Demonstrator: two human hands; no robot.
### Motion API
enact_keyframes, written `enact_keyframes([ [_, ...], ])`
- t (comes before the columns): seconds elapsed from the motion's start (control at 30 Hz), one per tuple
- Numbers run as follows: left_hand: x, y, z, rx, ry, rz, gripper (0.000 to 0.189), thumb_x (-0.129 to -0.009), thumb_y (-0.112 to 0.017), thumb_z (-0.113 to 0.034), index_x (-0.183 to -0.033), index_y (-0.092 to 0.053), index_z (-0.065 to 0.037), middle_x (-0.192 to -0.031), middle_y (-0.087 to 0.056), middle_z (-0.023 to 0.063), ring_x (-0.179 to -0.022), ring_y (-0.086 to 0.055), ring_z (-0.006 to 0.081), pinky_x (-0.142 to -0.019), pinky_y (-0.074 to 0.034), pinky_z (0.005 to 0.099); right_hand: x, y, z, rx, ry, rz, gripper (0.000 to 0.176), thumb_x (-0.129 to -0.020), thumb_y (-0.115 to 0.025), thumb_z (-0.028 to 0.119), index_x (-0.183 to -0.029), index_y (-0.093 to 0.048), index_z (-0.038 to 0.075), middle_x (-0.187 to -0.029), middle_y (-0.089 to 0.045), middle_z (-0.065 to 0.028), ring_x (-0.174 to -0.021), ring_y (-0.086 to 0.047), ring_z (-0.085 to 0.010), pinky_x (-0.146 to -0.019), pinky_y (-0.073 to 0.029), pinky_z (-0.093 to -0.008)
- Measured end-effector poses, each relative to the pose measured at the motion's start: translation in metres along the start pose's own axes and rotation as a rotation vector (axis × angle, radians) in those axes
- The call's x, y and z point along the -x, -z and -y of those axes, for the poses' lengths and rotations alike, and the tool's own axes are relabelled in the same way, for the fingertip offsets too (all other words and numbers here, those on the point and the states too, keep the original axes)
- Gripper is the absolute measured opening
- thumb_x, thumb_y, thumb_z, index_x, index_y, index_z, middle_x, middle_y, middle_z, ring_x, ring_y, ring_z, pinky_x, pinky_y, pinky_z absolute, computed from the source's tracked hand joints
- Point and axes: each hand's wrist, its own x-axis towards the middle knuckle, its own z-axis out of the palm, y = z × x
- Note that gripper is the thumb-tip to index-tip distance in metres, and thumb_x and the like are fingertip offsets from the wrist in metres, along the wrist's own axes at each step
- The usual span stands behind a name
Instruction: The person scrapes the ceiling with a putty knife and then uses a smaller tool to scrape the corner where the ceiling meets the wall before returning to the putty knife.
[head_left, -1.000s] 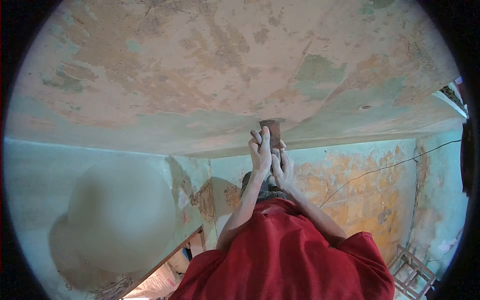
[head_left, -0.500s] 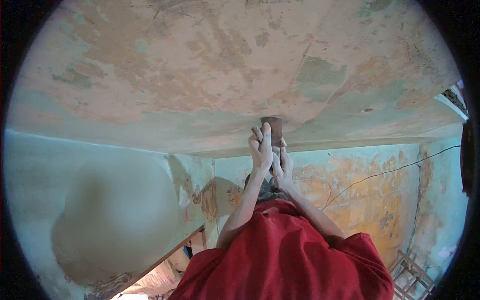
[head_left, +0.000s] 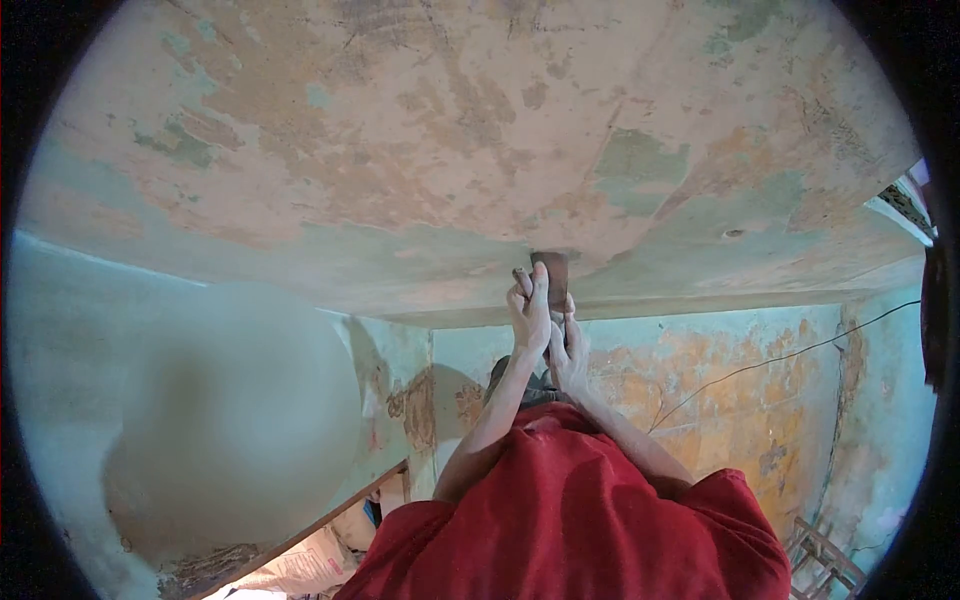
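A scraper with a flat, rust-brown blade lies with its far edge right at the patchy, peeling surface. My left hand is closed around it, the thumb stretched up along the blade. A short brown tip pokes out beside the left fingers. Just below and to the right, my right hand wraps the lower part of the scraper, its fingers partly hidden. Both hands are dusted pale. Bare forearms run back to the sleeves of a red shirt.
Turquoise wall with exposed orange patches stands beyond the hands, crossed by a dark cable. A wooden frame is at the lower right. A pale sack shows at the lower left. A blurred round haze covers part of the left side.
The view has shifted, so the surface and walls sit slightly lower. Both hands and the scraper appear a little lower and further right, with the same grip.
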Motion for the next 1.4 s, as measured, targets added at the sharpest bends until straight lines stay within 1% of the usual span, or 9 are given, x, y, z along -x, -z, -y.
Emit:
enact_keyframes([
  [0.27,0.007,0.002,-0.009,0.066,0.123,0.066,0.046,-0.095,-0.055,-0.040,-0.064,-0.049,-0.007,-0.055,-0.055,0.0057,-0.045,-0.054,0.0144,-0.042,-0.041,0.0280,0.013,-0.001,0.002,0.025,-0.116,-0.016,0.046,-0.093,-0.048,0.013,-0.134,-0.041,-0.007,-0.079,-0.061,-0.0236,-0.068,-0.062,-0.0346,-0.062,-0.046,-0.0397],
  [0.57,0.002,0.005,0.002,-0.003,0.178,0.099,0.045,-0.096,-0.054,-0.039,-0.064,-0.050,-0.007,-0.056,-0.057,0.0062,-0.046,-0.055,0.0146,-0.043,-0.042,0.0276,0.012,-0.006,0.012,0.108,0.003,-0.131,0.025,-0.091,-0.050,0.012,-0.109,-0.053,-0.005,-0.080,-0.061,-0.0243,-0.066,-0.060,-0.0357,-0.061,-0.045,-0.0409],
  [0.73,-0.003,0.014,0.040,-0.098,0.068,0.016,0.045,-0.096,-0.054,-0.039,-0.065,-0.049,-0.007,-0.058,-0.056,0.0042,-0.048,-0.054,0.0118,-0.044,-0.042,0.0266,0.012,0.002,-0.018,0.066,-0.048,0.020,0.039,-0.091,-0.048,0.011,-0.127,-0.047,-0.005,-0.074,-0.059,-0.0197,-0.062,-0.058,-0.0271,-0.058,-0.044,-0.0379],
  [0.83,0.004,0.003,-0.006,-0.043,0.141,0.048,0.045,-0.096,-0.054,-0.039,-0.065,-0.047,-0.008,-0.058,-0.055,0.0033,-0.050,-0.053,0.0103,-0.045,-0.041,0.0259,0.012,-0.003,0.006,0.023,-0.016,-0.032,0.047,-0.091,-0.049,0.011,-0.134,-0.041,-0.007,-0.074,-0.059,-0.0193,-0.062,-0.058,-0.0236,-0.058,-0.044,-0.0368],
  [0.97,0.004,0.006,0.009,-0.066,0.094,0.052,0.045,-0.096,-0.054,-0.039,-0.064,-0.046,-0.008,-0.058,-0.055,0.0029,-0.049,-0.054,0.0105,-0.045,-0.042,0.0259,0.011,0.000,-0.010,0.003,-0.094,0.019,0.049,-0.091,-0.048,0.010,-0.135,-0.039,-0.008,-0.077,-0.060,-0.0204,-0.062,-0.058,-0.0222,-0.059,-0.045,-0.0354],
  [1.13,0.002,-0.008,-0.038,0.088,0.091,0.075,0.046,-0.097,-0.053,-0.038,-0.062,-0.044,-0.008,-0.058,-0.053,0.0028,-0.051,-0.051,0.0094,-0.046,-0.040,0.0259,-0.004,0.000,0.016,0.151,0.152,-0.029,0.049,-0.091,-0.046,0.010,-0.136,-0.038,-0.009,-0.081,-0.063,-0.0207,-0.064,-0.060,-0.0239,-0.062,-0.047,-0.0337],
  [1.17,0.002,-0.009,-0.031,0.076,0.147,0.011,0.047,-0.097,-0.053,-0.037,-0.060,-0.040,-0.010,-0.055,-0.048,0.0000,-0.049,-0.044,0.0081,-0.045,-0.036,0.0261,-0.001,0.000,0.007,0.087,-0.033,0.028,0.050,-0.091,-0.046,0.011,-0.136,-0.038,-0.009,-0.084,-0.064,-0.0218,-0.067,-0.062,-0.0251,-0.064,-0.047,-0.0335],
  [1.3,0.000,0.006,0.016,-0.182,0.009,-0.050,0.048,-0.096,-0.056,-0.036,-0.061,-0.032,-0.013,-0.056,-0.038,-0.0047,-0.052,-0.033,0.0068,-0.047,-0.031,0.0267,0.006,0.000,-0.022,0.042,0.158,-0.015,0.050,-0.091,-0.047,0.012,-0.137,-0.038,-0.009,-0.078,-0.061,-0.0222,-0.059,-0.055,-0.0233,-0.058,-0.045,-0.0341],
  [1.4,0.007,-0.011,-0.066,0.044,0.082,0.050,0.047,-0.096,-0.056,-0.035,-0.061,-0.032,-0.013,-0.058,-0.039,-0.0036,-0.055,-0.035,0.0063,-0.049,-0.032,0.0264,-0.003,0.002,0.021,0.084,-0.051,0.072,0.050,-0.092,-0.045,0.012,-0.137,-0.037,-0.009,-0.085,-0.064,-0.0217,-0.064,-0.058,-0.0241,-0.065,-0.047,-0.0332],
])
